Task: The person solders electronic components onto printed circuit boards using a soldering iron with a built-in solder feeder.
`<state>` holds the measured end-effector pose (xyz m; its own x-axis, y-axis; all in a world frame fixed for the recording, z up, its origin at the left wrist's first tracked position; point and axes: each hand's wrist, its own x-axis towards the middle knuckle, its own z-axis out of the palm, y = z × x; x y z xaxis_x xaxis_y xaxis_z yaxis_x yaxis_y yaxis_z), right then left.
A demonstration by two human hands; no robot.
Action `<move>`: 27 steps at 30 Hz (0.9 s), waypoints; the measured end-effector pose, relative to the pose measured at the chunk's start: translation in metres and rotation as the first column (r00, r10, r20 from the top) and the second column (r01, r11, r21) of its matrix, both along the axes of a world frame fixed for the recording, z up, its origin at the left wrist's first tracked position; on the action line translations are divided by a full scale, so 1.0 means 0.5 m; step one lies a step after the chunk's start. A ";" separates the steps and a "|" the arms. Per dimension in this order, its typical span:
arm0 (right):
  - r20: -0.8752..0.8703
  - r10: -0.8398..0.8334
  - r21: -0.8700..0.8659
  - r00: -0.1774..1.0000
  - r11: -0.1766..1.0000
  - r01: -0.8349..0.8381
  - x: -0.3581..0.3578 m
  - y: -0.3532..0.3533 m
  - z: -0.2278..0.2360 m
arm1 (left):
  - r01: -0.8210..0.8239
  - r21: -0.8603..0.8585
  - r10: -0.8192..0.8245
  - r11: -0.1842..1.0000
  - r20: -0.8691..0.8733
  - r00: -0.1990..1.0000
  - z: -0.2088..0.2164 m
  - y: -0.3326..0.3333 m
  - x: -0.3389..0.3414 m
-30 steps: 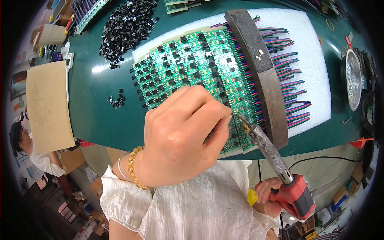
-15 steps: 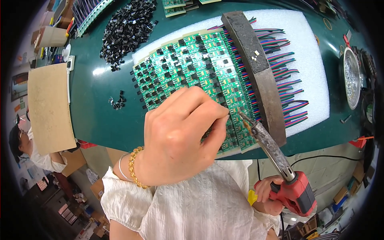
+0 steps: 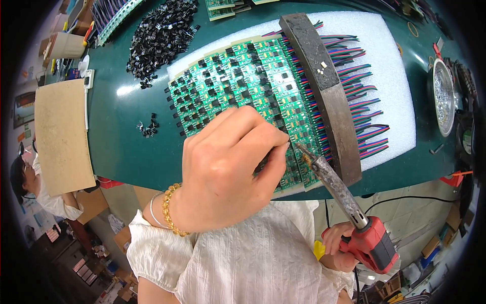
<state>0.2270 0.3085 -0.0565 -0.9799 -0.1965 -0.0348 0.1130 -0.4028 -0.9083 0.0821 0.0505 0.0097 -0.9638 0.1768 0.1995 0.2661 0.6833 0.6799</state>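
My right hand (image 3: 338, 244) is wrapped around the red and black handle of a soldering iron (image 3: 340, 191). Its tip points up and left, down at the green circuit boards (image 3: 238, 81), close to my left fingertips. My left hand (image 3: 228, 162), with a yellow bead bracelet at the wrist, is over the near part of the boards, thumb and forefinger pinched. Whatever they hold is hidden by the fingers. Rows of small black parts sit on the boards. A heavy dark metal bar (image 3: 326, 96) lies across their right side, where coloured wires (image 3: 362, 93) stick out.
A white foam sheet (image 3: 390, 55) lies under the boards. Black components form a large heap (image 3: 159, 38) and a small cluster (image 3: 148, 125) on the green table. At the right stands a round metal dish (image 3: 444, 99); at the left, a brown board (image 3: 65, 137) and another person (image 3: 48, 190).
The soldering iron has shifted slightly left, its tip now nearer my left fingertips. My left hand stays pinched in nearly the same place.
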 end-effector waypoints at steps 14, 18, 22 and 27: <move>-0.030 -0.094 0.169 0.995 0.981 0.097 0.038 0.048 -0.028 | -0.020 -0.017 0.020 1.000 -0.024 1.000 -0.001 0.015 -0.001; -0.181 -0.074 0.211 0.981 0.971 0.112 -0.027 0.045 0.025 | -0.027 -0.014 0.027 1.000 -0.030 0.999 0.005 0.017 0.000; -0.493 -0.583 -0.010 0.646 0.746 0.666 -0.107 0.015 0.082 | 0.014 -0.013 -0.014 1.000 -0.057 0.998 -0.003 0.008 0.003; -0.393 -0.731 0.378 0.558 0.425 0.823 -0.208 0.071 0.061 | -0.026 0.010 0.027 1.000 -0.133 0.991 0.007 -0.041 0.026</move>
<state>0.1231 0.3442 -0.0258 -0.7043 0.6517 0.2815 -0.1690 0.2312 -0.9581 0.0949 0.0300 0.0130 -0.9327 0.1496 0.3280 0.3369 0.6856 0.6453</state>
